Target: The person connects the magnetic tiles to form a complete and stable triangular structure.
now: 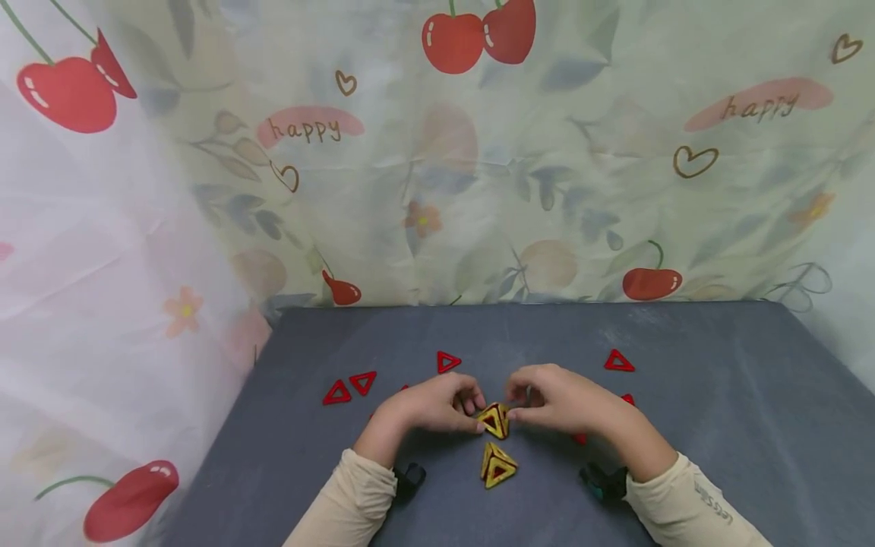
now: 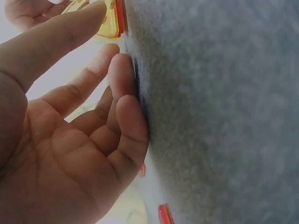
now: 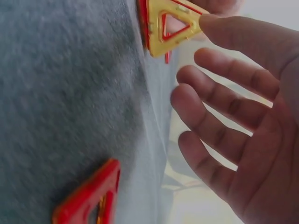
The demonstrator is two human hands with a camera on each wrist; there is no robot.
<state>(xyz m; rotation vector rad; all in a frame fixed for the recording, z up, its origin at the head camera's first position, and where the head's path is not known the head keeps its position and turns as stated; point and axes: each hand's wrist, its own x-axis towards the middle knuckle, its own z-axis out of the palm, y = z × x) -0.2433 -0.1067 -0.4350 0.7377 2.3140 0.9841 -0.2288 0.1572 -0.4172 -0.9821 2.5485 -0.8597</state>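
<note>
A small pyramid of yellow triangular tiles [image 1: 494, 421] with red showing inside stands on the dark table between both hands. My left hand [image 1: 437, 403] has its thumb against the pyramid's left side; its other fingers are loosely bent and apart from it in the left wrist view. From the right, the thumb of my right hand [image 1: 563, 399] touches the pyramid near its top. The right wrist view shows the remaining fingers relaxed, away from the yellow tile [image 3: 156, 39]. A second yellow pyramid [image 1: 497, 465] sits just nearer to me.
Red triangular tiles lie on the dark grey table [image 1: 287, 471]: two at the left [image 1: 337, 393], one behind my left hand [image 1: 447, 362], one at the back right [image 1: 618, 361]. Others are partly hidden by the arms. A patterned curtain [image 1: 478, 190] rises behind the table.
</note>
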